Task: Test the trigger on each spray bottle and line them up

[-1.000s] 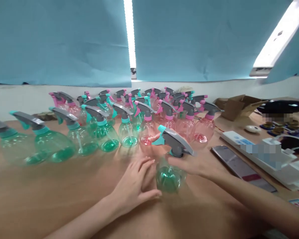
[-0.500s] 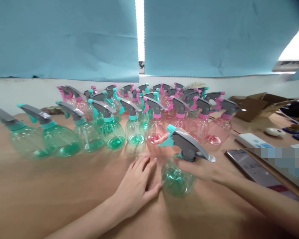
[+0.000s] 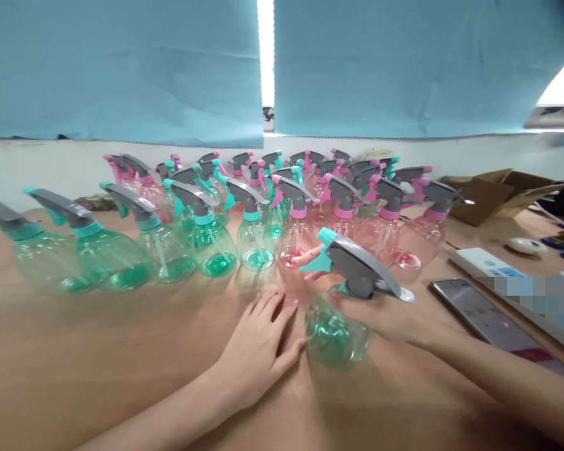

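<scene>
A green spray bottle [image 3: 334, 335] with a grey and teal trigger head [image 3: 357, 270] is tilted toward me just above the wooden table [image 3: 98, 363]. My right hand [image 3: 385, 313] grips it round the neck below the head, one finger stretched along the teal trigger. My left hand [image 3: 258, 351] lies flat on the table beside the bottle's left side, fingers spread, thumb near the bottle's base. Behind them stand rows of green spray bottles [image 3: 211, 241] and pink spray bottles [image 3: 296, 235].
A phone [image 3: 479, 316] lies on the table to the right, next to a white power strip [image 3: 493, 269]. An open cardboard box [image 3: 493, 191] sits at the back right. Blue paper [image 3: 122, 69] covers the window behind.
The view has shifted left and slightly up. The held bottle tipped a little more; my left hand stayed flat beside it.
</scene>
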Available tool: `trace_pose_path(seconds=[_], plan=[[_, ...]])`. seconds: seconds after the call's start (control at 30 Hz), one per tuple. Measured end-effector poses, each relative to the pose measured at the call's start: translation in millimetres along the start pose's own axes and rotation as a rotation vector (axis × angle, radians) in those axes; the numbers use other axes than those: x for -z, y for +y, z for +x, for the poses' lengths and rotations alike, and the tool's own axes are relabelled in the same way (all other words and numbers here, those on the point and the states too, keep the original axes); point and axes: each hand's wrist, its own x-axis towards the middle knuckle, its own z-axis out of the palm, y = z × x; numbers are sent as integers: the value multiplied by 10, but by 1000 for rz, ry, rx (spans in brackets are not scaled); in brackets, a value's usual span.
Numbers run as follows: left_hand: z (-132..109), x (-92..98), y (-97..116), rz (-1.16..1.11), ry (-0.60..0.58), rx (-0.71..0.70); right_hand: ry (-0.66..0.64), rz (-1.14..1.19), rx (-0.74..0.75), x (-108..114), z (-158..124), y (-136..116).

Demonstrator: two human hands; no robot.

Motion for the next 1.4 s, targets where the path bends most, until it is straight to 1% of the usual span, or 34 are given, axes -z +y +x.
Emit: trace_pose_path(seconds=[0.1, 0.2, 0.33, 0.47, 0.7, 1.07, 1.23, 1.4], plan=[[-1, 4, 2, 1, -13, 7, -8, 43, -16, -18, -3, 49], [-1, 11, 7, -15, -11, 8, -58, 78, -10, -27, -8, 72], [1, 16, 11, -25, 2, 3, -49, 144, -3, -30, 3, 26], [2, 16, 7, -30, -17, 2, -54, 200, 9, -26, 20, -31], [-2, -3, -1, -27, -24, 6, -48, 156, 6, -13, 32, -88], [-6, 2, 10, -31, -18, 11, -46, 158, 25, -28, 10, 9], [-6, 12, 13, -37, -17, 7, -14, 134, 35, -32, 11, 2], [3, 6, 9, -38, -8, 9, -51, 168, 15, -30, 12, -23]])
